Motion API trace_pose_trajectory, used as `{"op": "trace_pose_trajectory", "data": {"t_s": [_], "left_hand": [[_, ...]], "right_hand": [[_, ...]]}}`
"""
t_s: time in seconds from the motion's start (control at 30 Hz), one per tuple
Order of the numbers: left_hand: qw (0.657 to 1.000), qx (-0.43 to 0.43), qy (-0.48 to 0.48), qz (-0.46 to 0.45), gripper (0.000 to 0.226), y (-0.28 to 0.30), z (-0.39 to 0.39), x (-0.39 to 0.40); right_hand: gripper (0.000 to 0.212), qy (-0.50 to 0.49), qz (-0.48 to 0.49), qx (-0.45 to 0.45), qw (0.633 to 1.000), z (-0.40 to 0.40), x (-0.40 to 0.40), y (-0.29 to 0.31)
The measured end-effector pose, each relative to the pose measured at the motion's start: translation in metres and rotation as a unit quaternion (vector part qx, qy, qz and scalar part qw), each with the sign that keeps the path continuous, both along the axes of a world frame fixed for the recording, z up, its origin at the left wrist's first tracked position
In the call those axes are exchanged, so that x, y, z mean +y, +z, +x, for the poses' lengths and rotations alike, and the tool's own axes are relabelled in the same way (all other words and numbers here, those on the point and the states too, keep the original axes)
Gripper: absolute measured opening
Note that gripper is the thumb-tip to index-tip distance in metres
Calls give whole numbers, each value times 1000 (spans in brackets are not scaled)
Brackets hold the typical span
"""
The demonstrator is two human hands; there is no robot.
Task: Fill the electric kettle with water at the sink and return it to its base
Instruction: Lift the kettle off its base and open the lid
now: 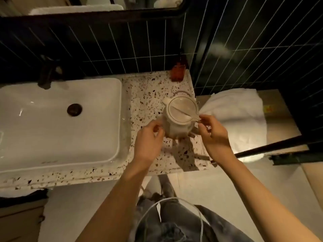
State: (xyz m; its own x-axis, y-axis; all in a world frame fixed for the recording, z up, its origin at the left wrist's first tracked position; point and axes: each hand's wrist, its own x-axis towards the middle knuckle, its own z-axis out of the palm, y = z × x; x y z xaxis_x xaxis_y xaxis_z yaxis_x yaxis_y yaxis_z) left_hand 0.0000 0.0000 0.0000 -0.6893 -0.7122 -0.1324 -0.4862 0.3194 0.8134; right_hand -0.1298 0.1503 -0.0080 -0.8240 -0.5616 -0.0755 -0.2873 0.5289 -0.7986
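A cream electric kettle (180, 117) with a round lid stands on the speckled counter (145, 95), right of the white sink (57, 119). Its spout points up-left and its handle points toward me on the right. My left hand (148, 137) rests against the kettle's left side, fingers curled. My right hand (213, 133) is at the handle end, fingertips pinching near the lid's rim. Whether either hand truly grips the kettle is unclear. A dark tap (46, 74) stands behind the sink. The kettle's base is hidden under the kettle body.
An amber bottle (178, 72) stands at the counter's back corner by the dark tiled wall. A white towel (239, 119) lies on a ledge right of the counter. A black bar (272, 145) crosses below it. A white cable (174, 201) hangs before my legs.
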Motion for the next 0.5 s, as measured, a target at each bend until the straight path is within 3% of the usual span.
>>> {"op": "trace_pose_trajectory", "data": {"t_s": [0.1,0.17,0.3,0.5], "left_hand": [[999,12,8,52,26,-3,-27,-13],[990,29,36,136,28,-9,-44,-21],[949,7,123,291,40,-29,-71,-38],[906,-38,92,412,63,-47,-84,-49]], "right_hand": [[32,-64,10,50,997,-14,-2,-5],[33,-77,29,65,994,-20,0,-13],[36,-99,81,-4,992,-29,-4,-25],[25,-117,56,-141,981,-37,-13,-44]]}}
